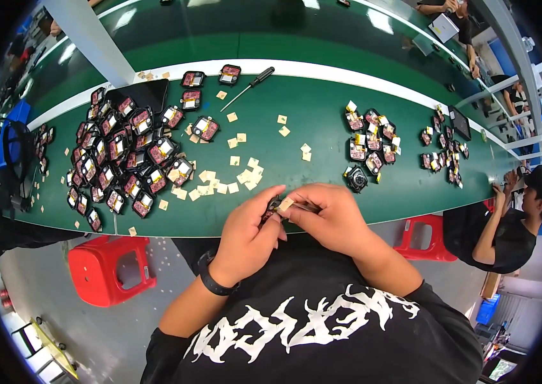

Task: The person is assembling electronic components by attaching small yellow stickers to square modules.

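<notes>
At the table's near edge my two hands meet in front of my chest. My left hand (249, 235) is closed around a small black-cased device (273, 206), mostly hidden by the fingers. My right hand (329, 214) is closed too, its thumb and fingertips pinching a small cream square piece (285, 204) against or just over the device. A dark, thin edge shows between the right fingers; I cannot make out what it is. Ahead of my hands lie loose cream squares (222, 188). To the left is a heap of black-cased devices (117, 147) with red circuit boards showing.
A screwdriver (255, 83) lies at the back of the green table (296, 96). Right of centre sits a group of devices (371, 137), with another group (447, 153) farther right. Red stools (95, 272) stand below the table. A co-worker (507, 224) sits at the right.
</notes>
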Available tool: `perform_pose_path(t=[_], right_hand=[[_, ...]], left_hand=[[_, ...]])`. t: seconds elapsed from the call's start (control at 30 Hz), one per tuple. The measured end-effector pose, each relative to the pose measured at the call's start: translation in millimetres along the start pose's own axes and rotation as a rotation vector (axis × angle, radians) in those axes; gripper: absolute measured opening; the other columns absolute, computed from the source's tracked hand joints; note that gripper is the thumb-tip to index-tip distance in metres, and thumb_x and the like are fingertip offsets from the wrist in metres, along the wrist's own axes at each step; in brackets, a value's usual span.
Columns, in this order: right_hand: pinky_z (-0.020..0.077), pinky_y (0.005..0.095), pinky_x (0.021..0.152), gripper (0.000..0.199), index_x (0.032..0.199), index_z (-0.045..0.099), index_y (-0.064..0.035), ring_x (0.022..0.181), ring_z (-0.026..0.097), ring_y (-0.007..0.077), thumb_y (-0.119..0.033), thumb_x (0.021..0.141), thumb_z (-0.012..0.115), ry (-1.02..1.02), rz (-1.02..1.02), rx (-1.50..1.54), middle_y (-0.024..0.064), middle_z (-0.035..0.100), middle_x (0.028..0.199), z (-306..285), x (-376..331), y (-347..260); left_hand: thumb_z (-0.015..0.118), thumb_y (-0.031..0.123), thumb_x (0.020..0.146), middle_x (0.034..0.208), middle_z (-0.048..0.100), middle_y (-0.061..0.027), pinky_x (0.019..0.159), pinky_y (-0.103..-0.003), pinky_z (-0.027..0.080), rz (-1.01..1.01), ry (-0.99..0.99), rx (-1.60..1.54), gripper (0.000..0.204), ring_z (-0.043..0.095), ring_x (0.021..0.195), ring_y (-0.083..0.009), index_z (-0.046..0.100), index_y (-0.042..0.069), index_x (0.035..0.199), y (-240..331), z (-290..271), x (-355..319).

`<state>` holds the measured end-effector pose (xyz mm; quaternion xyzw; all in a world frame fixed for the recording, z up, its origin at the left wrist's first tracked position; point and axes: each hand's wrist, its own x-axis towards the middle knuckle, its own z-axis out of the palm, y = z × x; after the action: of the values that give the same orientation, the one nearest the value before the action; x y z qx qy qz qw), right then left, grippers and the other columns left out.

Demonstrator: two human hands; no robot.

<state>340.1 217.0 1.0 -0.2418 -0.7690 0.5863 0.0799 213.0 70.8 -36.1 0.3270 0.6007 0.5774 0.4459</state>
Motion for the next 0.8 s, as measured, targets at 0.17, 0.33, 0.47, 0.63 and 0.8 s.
perform_pose_path(t=[0.17, 0.33, 0.47, 0.63, 0.8], right_hand=[[0.0497, 0.0329, 0.065, 0.013, 0.101, 0.075, -0.0002, 0.071, 0.064, 0.0168, -0.008, 0.091, 0.077, 0.038, -0.074, -0.080, 0.0105, 0.073, 0.082, 6, 3, 12], [0.0505, 0.0340, 0.068, 0.009, 0.097, 0.076, 0.0002, 0.075, 0.064, 0.0176, -0.006, 0.091, 0.077, 0.047, -0.142, -0.035, 0.0109, 0.071, 0.087, 10, 7, 12], [0.0502, 0.0323, 0.067, 0.011, 0.099, 0.076, 0.0005, 0.075, 0.063, 0.0178, -0.005, 0.090, 0.078, 0.041, -0.078, -0.012, 0.0103, 0.068, 0.088, 9, 10, 19], [0.0451, 0.0249, 0.062, 0.015, 0.097, 0.075, 0.0004, 0.074, 0.056, 0.0063, -0.006, 0.087, 0.083, 0.110, 0.074, 0.079, 0.0033, 0.064, 0.084, 13, 15, 16], [0.0403, 0.0234, 0.056, 0.017, 0.090, 0.070, 0.0015, 0.065, 0.049, 0.0026, -0.008, 0.086, 0.084, 0.052, 0.166, 0.241, -0.0015, 0.057, 0.072, 10, 18, 19]], left_hand=[[0.046, -0.003, 0.097, 0.080, 0.067, -0.0062, 0.061, -0.025, 0.050, 0.055, -0.012, 0.006, 0.051, 0.061, 0.065, -0.0093, 0.049, -0.002, 0.148, -4, -1, -1], [0.046, -0.001, 0.099, 0.084, 0.068, -0.0084, 0.063, -0.025, 0.051, 0.021, -0.040, -0.012, 0.052, 0.062, 0.068, -0.0108, 0.044, -0.004, 0.151, -5, -8, -3], [0.045, -0.001, 0.100, 0.085, 0.067, -0.0088, 0.064, -0.025, 0.051, 0.006, -0.040, -0.057, 0.052, 0.063, 0.069, -0.0115, 0.043, -0.004, 0.152, -5, -7, -1], [0.042, -0.005, 0.099, 0.089, 0.067, -0.0091, 0.065, -0.025, 0.051, 0.045, -0.116, -0.061, 0.056, 0.063, 0.069, -0.0109, 0.039, -0.003, 0.156, -5, -11, -1], [0.042, -0.006, 0.099, 0.087, 0.066, -0.0079, 0.064, -0.025, 0.051, 0.095, -0.157, -0.002, 0.060, 0.061, 0.067, -0.0106, 0.036, -0.002, 0.158, -3, -14, -1]])
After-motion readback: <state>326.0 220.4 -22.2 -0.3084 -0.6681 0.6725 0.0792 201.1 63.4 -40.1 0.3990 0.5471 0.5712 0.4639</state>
